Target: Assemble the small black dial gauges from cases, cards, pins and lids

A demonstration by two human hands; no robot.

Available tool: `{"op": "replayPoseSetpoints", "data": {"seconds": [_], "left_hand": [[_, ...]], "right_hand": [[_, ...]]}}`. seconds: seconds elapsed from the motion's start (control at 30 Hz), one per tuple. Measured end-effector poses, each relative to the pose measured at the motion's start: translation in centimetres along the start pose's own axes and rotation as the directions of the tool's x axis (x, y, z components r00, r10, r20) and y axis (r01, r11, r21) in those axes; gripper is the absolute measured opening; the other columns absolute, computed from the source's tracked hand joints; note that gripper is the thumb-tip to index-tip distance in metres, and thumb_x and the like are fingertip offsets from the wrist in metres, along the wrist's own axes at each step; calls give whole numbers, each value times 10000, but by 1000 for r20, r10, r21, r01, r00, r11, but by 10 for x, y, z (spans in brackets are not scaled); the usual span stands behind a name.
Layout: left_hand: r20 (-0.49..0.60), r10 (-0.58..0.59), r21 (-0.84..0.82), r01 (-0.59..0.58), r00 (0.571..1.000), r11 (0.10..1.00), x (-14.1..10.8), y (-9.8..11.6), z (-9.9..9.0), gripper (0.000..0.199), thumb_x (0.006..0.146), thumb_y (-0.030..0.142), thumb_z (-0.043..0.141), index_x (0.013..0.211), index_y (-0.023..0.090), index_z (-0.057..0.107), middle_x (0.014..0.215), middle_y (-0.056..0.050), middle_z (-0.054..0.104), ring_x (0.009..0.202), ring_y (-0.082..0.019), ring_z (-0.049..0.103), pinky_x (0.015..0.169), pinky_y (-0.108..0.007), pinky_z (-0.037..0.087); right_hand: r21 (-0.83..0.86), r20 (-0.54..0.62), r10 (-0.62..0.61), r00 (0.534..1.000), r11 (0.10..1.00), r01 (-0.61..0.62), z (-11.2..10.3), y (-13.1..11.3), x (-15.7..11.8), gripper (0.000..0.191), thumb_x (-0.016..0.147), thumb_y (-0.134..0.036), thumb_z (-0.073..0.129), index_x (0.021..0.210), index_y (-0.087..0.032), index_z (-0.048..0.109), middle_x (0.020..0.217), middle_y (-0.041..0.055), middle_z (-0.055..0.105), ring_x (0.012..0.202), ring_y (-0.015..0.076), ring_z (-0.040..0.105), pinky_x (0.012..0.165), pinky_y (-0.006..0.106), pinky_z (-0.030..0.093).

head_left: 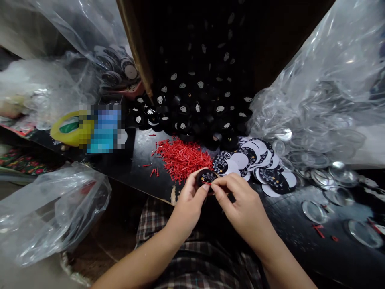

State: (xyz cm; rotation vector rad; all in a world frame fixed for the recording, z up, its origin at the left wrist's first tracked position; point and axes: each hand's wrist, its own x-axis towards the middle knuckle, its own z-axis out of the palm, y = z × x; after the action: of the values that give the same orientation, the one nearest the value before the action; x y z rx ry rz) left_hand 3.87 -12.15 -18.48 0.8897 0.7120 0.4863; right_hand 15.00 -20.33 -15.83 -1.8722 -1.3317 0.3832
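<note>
My left hand [194, 189] is wrapped round a round black gauge [207, 175] with a printed dial, held over the table's front edge. A small red pointer [206, 183] lies across the dial's near side. My right hand [236, 193] pinches at the pointer's right end with thumb and forefinger, close against the gauge. Just beyond my left hand spreads a heap of red pointers [183, 156]. To the right of the heap lies a loose pile of dial discs [239, 160], some with the printed black face up, others white side up.
Many black gauge housings [198, 108] fill the back middle. Clear round covers [314, 211] lie at the right beneath plastic sheeting [319, 96]. A yellow tape roll [72, 128] stands left. A plastic bag [54, 208] hangs at the front left.
</note>
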Motion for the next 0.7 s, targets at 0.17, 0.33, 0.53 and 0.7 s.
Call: {"op": "replayPoseSetpoints", "data": {"seconds": [0.17, 0.33, 0.53, 0.7], "left_hand": [[42, 39, 118, -44, 998, 992, -3, 3, 4, 328, 875, 251, 568, 1201, 224, 560, 1269, -40, 607, 1227, -217, 518, 1075, -347, 369], [62, 67, 214, -79, 996, 974, -6, 12, 3, 301, 859, 238, 586, 1158, 215, 570, 1222, -41, 641, 1166, -200, 569, 1021, -314, 419], [60, 114, 337, -128, 992, 933, -12, 10, 1, 264, 871, 241, 568, 1133, 218, 583, 1176, -39, 667, 1111, -205, 607, 970, -304, 456], [100, 64, 286, -90, 993, 954, -15, 14, 2, 301, 865, 226, 577, 1165, 238, 565, 1223, -25, 647, 1155, -192, 582, 1000, -284, 437]], "right_hand": [[-56, 30, 34, 999, 998, -32, -2, 0, 0, 147, 941, -224, 487, 816, -196, 559, 793, 14, 566, 754, 163, 517, 720, 307, 377], [-5, 49, 79, 996, 997, -79, -6, -2, -1, 157, 940, -227, 472, 806, -206, 551, 785, 12, 561, 733, 158, 531, 697, 292, 395], [33, 72, 116, 991, 992, -119, -7, -5, -6, 172, 934, -225, 470, 778, -203, 541, 782, 16, 562, 744, 158, 529, 670, 279, 396], [52, 65, 94, 993, 994, -97, -12, -7, -7, 175, 922, -226, 491, 756, -206, 542, 725, -8, 520, 689, 136, 499, 642, 267, 381]]}}
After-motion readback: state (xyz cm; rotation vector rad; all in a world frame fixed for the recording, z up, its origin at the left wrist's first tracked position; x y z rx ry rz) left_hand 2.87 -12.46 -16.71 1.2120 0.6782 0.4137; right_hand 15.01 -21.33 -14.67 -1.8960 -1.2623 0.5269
